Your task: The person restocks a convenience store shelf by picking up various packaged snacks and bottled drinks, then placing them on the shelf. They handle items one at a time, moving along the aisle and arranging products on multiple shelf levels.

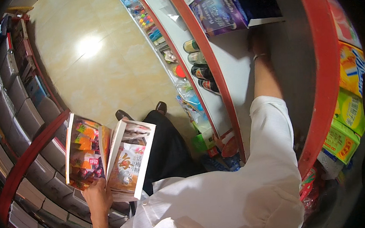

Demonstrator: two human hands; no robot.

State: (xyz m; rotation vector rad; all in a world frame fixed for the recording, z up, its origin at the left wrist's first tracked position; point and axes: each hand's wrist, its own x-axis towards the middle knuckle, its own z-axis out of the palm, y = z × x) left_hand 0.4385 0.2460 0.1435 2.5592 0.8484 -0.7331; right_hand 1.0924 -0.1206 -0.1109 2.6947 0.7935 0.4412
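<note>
My left hand (96,192) grips two open display boxes side by side from below. One is a white cardboard box (143,162) of candy packets (125,170) that bear writing. The other box (70,145) holds packets with orange and dark fruit pictures (86,144). On the other side, my right arm reaches deep into a white shelf, and my right hand (258,42) is in dark shadow there. Just beyond it stands a purple printed box (214,11) with a dark interior. Shadow hides the fingers, so whether they touch the box cannot be made out.
Red-edged shelves (207,44) curve along the right, with several jars and bottles (199,67) on a lower level. Bright boxed goods (346,114) line the far right. At left stand shelves of books or boxes (24,104) with a red rail (31,151). Tiled floor (101,65) lies between.
</note>
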